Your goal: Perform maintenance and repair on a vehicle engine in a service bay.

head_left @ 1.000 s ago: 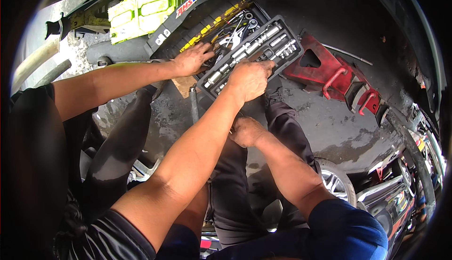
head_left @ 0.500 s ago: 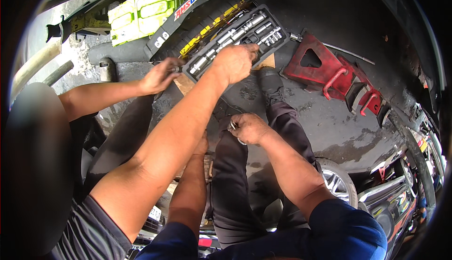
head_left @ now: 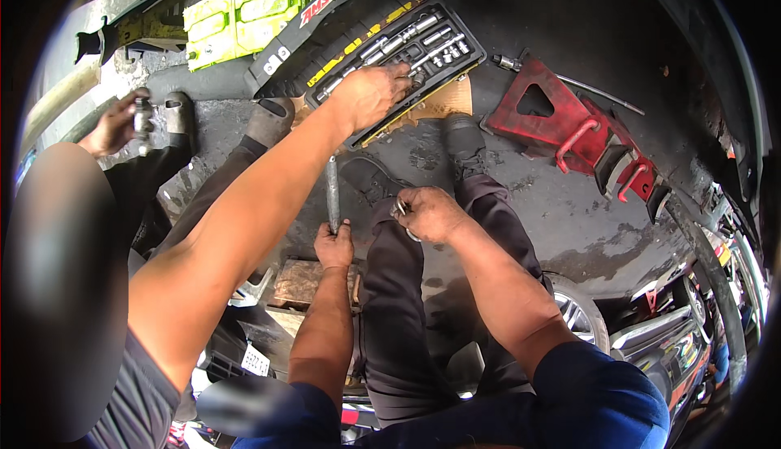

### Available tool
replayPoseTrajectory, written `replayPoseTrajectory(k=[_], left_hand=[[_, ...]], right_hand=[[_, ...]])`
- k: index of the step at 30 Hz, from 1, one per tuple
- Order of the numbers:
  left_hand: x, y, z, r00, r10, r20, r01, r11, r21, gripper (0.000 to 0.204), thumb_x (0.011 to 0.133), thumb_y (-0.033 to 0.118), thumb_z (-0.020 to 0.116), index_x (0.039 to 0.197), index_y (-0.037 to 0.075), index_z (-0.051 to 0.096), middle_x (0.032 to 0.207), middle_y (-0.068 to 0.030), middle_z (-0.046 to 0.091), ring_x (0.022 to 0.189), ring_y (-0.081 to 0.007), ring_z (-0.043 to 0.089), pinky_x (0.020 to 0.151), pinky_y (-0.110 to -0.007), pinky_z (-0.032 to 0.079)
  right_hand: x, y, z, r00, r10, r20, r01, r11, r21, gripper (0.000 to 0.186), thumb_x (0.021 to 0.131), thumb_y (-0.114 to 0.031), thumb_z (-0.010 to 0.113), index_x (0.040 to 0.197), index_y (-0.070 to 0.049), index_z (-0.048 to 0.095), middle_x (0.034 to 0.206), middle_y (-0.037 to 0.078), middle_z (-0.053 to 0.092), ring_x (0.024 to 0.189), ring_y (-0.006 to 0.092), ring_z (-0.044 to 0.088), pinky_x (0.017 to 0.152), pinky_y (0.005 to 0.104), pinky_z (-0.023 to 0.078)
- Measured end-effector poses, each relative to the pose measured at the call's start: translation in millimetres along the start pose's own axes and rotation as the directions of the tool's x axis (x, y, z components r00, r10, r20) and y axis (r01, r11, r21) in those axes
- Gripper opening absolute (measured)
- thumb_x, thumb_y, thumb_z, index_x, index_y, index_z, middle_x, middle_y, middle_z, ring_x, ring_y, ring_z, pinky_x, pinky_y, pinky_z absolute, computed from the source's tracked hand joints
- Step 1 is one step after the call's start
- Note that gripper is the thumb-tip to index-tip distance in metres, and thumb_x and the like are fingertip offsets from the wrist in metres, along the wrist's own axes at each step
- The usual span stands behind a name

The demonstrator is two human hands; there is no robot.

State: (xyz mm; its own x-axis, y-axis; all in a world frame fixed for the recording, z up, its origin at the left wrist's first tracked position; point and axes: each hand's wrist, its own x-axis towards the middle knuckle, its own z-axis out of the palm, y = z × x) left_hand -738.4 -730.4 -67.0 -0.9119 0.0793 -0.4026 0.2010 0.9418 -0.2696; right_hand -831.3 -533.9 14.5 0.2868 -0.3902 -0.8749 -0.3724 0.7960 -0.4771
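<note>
My left hand [head_left: 333,246] is closed round the lower end of a long grey metal bar [head_left: 333,189], held upright in the view beside my dark-trousered leg. My right hand [head_left: 427,215] is closed on a small shiny metal tool [head_left: 402,208] above my knee, mostly hidden by the fingers. Beyond, a co-worker's hand [head_left: 374,95] reaches into a black socket tray [head_left: 460,63] lying in a dark toolbox [head_left: 277,58]. That person's other hand [head_left: 114,128] holds a metal cylindrical piece [head_left: 141,124] at the left.
A lime-green case [head_left: 244,18] lies behind the toolbox. A red jack stand [head_left: 553,115] and a long metal rod [head_left: 610,99] are at right. Cardboard [head_left: 431,107] lies under the toolbox, a wooden block [head_left: 301,278] below my left hand. A wheel [head_left: 578,311] is at lower right.
The socket tray has moved up and left. The co-worker's left hand has swung left with a metal piece. My left hand and bar, earlier behind that person's arm, now show.
</note>
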Motion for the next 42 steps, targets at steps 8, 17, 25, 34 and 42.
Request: replayPoseTrajectory(k=[8, 17, 25, 34, 42], left_hand=[[-135.3, 236.5, -46.0, -0.043, -0.429, 0.903, 0.472, -0.805, -0.360, 0.027, 0.082, 0.018, 0.072, 0.071, 0.003, 0.054, 0.063, -0.0036, 0.058, 0.058, -0.0105, 0.048, 0.057, -0.029, 0.045], [-118.9, 175.7, -9.8, 0.015, -0.571, 0.821, 0.587, -0.659, -0.470, 0.034, 0.078, 0.033, 0.073, 0.077, 0.001, 0.060, 0.066, -0.0181, 0.060, 0.061, -0.0331, 0.060, 0.064, -0.042, 0.049], [-120.3, 160.6, 8.1, -0.022, -0.610, 0.792, 0.438, -0.718, -0.541, 0.029, 0.082, 0.023, 0.073, 0.072, 0.002, 0.055, 0.060, -0.0031, 0.054, 0.060, -0.0098, 0.046, 0.057, -0.031, 0.044], [-120.9, 208.9, -9.4, -0.114, -0.416, 0.902, 0.177, -0.902, -0.394, 0.029, 0.082, 0.024, 0.073, 0.073, 0.002, 0.055, 0.062, -0.0049, 0.056, 0.059, -0.0121, 0.048, 0.058, -0.031, 0.045], [-122.7, 220.7, -9.2, -0.112, -0.375, 0.920, 0.094, -0.926, -0.366, 0.027, 0.083, 0.019, 0.072, 0.073, 0.002, 0.054, 0.061, -0.0003, 0.053, 0.059, -0.0082, 0.044, 0.054, -0.028, 0.041]], right_hand=[[12.4, 24.9, 8.4, 0.981, -0.035, -0.189, 0.064, 0.986, 0.153, 0.018, 0.084, -0.020, 0.065, 0.096, -0.008, 0.066, 0.087, 0.015, 0.068, 0.083, 0.0325, 0.065, 0.077, 0.0381, 0.050], [29.2, 29.1, 5.3, 0.957, 0.019, -0.290, 0.104, 0.908, 0.405, 0.009, 0.089, -0.012, 0.065, 0.091, -0.004, 0.063, 0.072, 0.002, 0.061, 0.065, 0.0073, 0.053, 0.061, 0.0274, 0.047], [52.7, 26.3, -6.7, 0.900, 0.043, -0.434, 0.193, 0.853, 0.485, 0.006, 0.090, -0.007, 0.063, 0.087, -0.005, 0.058, 0.067, 0.001, 0.057, 0.056, 0.0076, 0.051, 0.051, 0.0266, 0.042], [118.8, 31.9, 19.4, 0.931, 0.038, -0.362, 0.130, 0.894, 0.428, 0.008, 0.087, -0.009, 0.066, 0.084, -0.006, 0.060, 0.069, 0.001, 0.058, 0.060, 0.0092, 0.050, 0.057, 0.0283, 0.043], [154.1, 21.1, 30.7, 0.872, 0.134, -0.471, 0.121, 0.873, 0.473, 0.009, 0.088, -0.011, 0.068, 0.091, -0.003, 0.064, 0.072, 0.002, 0.063, 0.058, 0.0084, 0.053, 0.053, 0.0265, 0.043]])
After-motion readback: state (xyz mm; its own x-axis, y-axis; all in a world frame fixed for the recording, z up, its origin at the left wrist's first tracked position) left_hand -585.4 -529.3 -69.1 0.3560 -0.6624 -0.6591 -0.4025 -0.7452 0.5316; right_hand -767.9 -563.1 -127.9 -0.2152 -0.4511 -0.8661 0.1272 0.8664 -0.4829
